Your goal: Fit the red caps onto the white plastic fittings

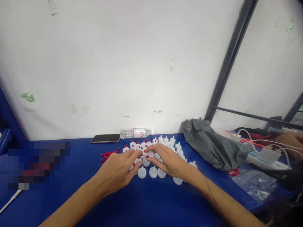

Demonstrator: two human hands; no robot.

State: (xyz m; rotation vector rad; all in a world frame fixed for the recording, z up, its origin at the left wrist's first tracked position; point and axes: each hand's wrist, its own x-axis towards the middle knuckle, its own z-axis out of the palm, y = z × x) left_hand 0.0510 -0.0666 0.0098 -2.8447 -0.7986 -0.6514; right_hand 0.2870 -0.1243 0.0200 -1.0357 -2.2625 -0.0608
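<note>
Rows of white nozzle lids (142, 172) stand on a blue tabletop, spouts up, and several carry small red tip caps (133, 141). Over the left part of the group is my left hand (118, 165), its thumb and fingers curved and apart around a few lids. My right hand (169, 159) reaches in from the other side, thumb and index finger apart. Its thumb tip is right beside a red-tipped lid (146, 162); whether it touches I cannot tell. Lids under both palms are partly hidden. Left of the lids lies a pile of loose red caps (107, 155), partly covered by my left hand.
At the back edge lie a dark phone (105, 138) and a clear plastic bottle (134, 133) on its side. A grey plastic bag (208, 142) slumps at right, near a power strip (267, 159) with cables and a clear bag (255, 184). A white wall rises behind.
</note>
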